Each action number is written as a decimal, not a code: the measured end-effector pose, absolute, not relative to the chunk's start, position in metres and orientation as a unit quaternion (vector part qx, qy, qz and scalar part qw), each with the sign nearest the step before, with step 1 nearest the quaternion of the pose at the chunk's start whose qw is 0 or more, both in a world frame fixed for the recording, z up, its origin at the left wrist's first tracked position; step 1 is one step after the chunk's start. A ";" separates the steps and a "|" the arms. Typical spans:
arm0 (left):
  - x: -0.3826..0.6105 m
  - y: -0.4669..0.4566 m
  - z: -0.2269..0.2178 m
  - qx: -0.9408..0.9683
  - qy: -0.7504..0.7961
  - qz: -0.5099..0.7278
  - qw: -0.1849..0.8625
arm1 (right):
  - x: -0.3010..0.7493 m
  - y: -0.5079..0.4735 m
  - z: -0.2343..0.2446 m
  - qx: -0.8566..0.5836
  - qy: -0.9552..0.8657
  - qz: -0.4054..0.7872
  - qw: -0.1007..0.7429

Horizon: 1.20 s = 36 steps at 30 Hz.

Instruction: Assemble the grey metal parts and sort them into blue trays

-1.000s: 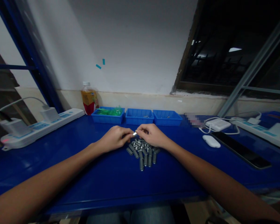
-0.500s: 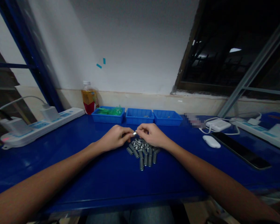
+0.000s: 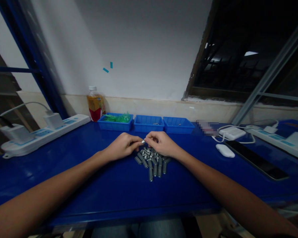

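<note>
Blue table [image 3: 109, 191] in front of me. White power strip [image 3: 49, 135] at far left, plugs in it; blue panels on top, any print too blurred to read. Black phone [image 3: 257, 160] lies at right, well apart from my hands.

Left hand [image 3: 124, 145] and right hand [image 3: 161, 143] meet mid-table, fingertips almost together. Three blue trays in a row behind them: left tray [image 3: 115, 126] holds green plastic [image 3: 118, 117], middle tray [image 3: 148, 128] and right tray [image 3: 178, 130] have a few small bits inside.

Bottle [image 3: 94, 107] upright behind left tray; red and yellow label, lettering too small to make out. White case [image 3: 225, 150] just beside the phone.

Grey tubes [image 3: 151, 173] lie loose on the table below my fingers, mostly on the near side of a heap of shiny bolts [image 3: 146, 152].

Smallest: shiny metal piece [image 3: 143, 141], above the heap, between my fingertips. Left thumb and index pinched on its left end, right pair on the other; no gap beyond its thickness. Exact shape: can't tell.
</note>
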<state>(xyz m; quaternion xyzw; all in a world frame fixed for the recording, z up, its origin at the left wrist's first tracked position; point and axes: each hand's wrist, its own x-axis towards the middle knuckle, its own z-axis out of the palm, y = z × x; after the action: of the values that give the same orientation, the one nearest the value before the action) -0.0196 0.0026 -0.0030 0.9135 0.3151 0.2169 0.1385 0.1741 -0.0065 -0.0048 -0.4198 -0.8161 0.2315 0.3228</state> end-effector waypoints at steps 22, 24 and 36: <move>-0.021 0.007 -0.001 0.867 0.334 0.258 0.265 | 0.182 -0.005 -0.001 -0.379 -0.844 0.190 0.329; -0.022 0.009 -0.002 0.858 0.330 0.262 0.294 | 0.183 -0.005 0.002 -0.371 -0.846 0.185 0.337; -0.020 0.002 0.002 0.864 0.341 0.238 0.284 | 0.179 -0.009 0.002 -0.380 -0.851 0.178 0.316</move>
<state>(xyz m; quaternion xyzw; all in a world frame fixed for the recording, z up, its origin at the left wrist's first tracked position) -0.0196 0.0024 0.0019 0.8639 0.3411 0.2384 0.2835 0.1794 -0.0089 0.0023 -0.3796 -0.8511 0.1776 0.3162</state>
